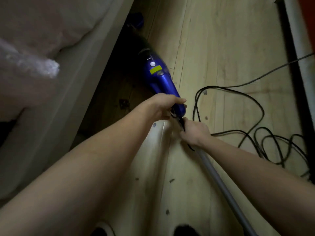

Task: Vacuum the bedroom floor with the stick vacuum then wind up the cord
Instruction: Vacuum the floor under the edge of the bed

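- Pale wood-plank flooring (213,48) fills the middle and right of the frame, dotted with small dark specks.
- Along the left side runs a light-coloured bed (56,103), with a pinkish cover (42,24) bunched in the upper left corner.
- Below the bed edge lies a dark shadowed strip of floor, from top centre down toward the middle of the frame.
- The stick vacuum (159,80) lies on a slant through the centre: its blue body carries a yellow-green label and a round white button, and its dark front end reaches into the shadow at top centre.
- A grey tube (219,181) continues from the blue body down toward the lower right edge.
- The left hand (163,106) curls round the rear of the blue body, thumb lying along the top.
- The right hand (194,133) grips just behind it, where body and tube meet, fingers folded round a black strand there; blur hides exactly what it pinches.
- The black cord (252,103) lies loose on the floor at right, one wide loop at mid-right and several tangled loops in the lower right.
- One strand of cord runs off toward the upper right edge, crossing a dark strip along the wall.
- Two dark shoe tips (185,230) show at the bottom centre.
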A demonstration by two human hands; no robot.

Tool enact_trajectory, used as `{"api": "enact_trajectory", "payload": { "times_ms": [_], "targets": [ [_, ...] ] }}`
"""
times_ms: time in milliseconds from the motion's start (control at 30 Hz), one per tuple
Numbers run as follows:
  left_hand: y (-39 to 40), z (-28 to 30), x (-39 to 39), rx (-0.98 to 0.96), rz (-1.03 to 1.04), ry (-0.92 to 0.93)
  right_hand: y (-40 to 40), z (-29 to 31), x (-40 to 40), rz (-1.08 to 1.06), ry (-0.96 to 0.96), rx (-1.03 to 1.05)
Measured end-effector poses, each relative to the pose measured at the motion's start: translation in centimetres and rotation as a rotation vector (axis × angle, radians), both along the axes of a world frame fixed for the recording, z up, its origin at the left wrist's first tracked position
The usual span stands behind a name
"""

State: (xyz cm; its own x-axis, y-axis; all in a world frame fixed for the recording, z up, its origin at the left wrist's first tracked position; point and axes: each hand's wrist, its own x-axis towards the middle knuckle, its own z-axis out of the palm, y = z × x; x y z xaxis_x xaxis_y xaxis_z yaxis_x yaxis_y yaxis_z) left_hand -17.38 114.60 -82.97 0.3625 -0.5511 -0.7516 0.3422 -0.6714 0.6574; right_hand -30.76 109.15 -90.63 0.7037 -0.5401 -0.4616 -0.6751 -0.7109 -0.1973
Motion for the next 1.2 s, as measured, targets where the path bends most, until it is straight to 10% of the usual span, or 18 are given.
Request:
{"api": "enact_trajectory", "payload": {
  "times_ms": [333,933,1200],
  "targets": [
    [5.9,0.2,-6.9,0.112,0.100,0.071,5.4,-0.1,-7.5,0.094,0.028,0.023],
    [5.2,1.6,5.1,-0.027,0.500,-0.288,3.2,-0.8,12.8,0.212,0.049,0.055],
    [6.2,-0.2,1.8,-0.086,0.480,-0.314,4.6,-1.5,6.9,0.222,-0.040,-0.027]
  ]
}}
